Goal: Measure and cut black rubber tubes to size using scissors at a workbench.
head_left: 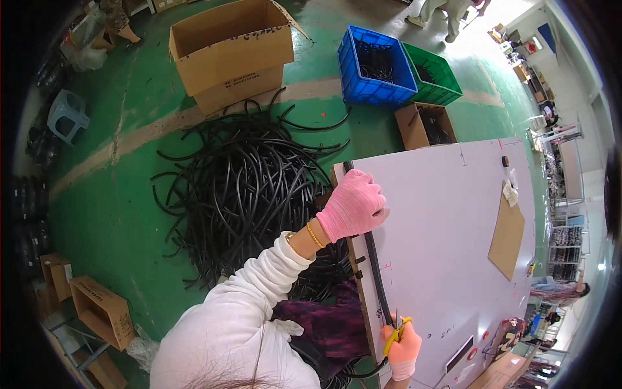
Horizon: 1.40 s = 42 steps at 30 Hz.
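Basically, left hand in a pink glove is clenched down on a black tube, pinning it flat along the left edge of a white board. Right hand, also gloved, grips yellow-handled scissors at about 5 o'clock from the left hand, blades at the tube's lower stretch; whether they touch the tube, cannot tell. Tube runs from the board's top-left corner down toward 6 o'clock. Big tangled pile of black tubes lies on the green floor at 9 o'clock from the left hand. Open cardboard box at 11 o'clock, blue crate and green crate at 12–1 o'clock, touching each other. Brown card sheet lies on the board at 3 o'clock.
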Each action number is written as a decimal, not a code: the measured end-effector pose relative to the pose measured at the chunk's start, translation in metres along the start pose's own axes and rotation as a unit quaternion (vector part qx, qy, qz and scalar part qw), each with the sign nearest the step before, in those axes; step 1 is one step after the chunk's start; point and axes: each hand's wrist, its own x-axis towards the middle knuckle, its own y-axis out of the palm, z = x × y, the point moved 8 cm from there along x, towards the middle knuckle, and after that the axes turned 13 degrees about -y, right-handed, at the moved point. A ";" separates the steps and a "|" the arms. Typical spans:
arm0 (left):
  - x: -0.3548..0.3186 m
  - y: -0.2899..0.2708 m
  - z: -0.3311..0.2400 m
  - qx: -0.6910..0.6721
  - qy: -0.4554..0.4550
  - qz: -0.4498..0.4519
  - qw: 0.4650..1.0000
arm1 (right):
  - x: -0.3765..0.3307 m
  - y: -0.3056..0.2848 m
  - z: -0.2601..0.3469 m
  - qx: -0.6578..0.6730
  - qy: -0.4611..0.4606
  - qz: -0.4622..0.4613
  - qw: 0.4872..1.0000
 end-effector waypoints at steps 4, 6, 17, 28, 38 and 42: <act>0.000 -0.001 0.000 -0.004 0.002 -0.001 1.000 | 0.000 0.001 -0.002 0.001 0.009 0.005 1.000; 0.000 -0.001 0.000 0.000 0.005 -0.002 1.000 | 0.000 0.001 -0.002 -0.005 0.008 0.008 1.000; 0.000 -0.002 -0.001 -0.003 0.016 -0.019 1.000 | -0.001 0.000 -0.009 -0.009 0.007 -0.031 0.999; 0.001 -0.003 -0.001 -0.011 0.016 -0.020 1.000 | 0.001 -0.001 0.004 -0.047 -0.037 -0.035 0.998; 0.005 -0.002 -0.010 0.017 0.045 -0.018 0.999 | 0.005 -0.009 0.033 -0.090 -0.122 -0.047 0.987; 0.006 0.006 -0.010 0.055 0.060 0.001 0.997 | -0.033 -0.009 0.000 0.204 0.091 -0.072 0.972</act>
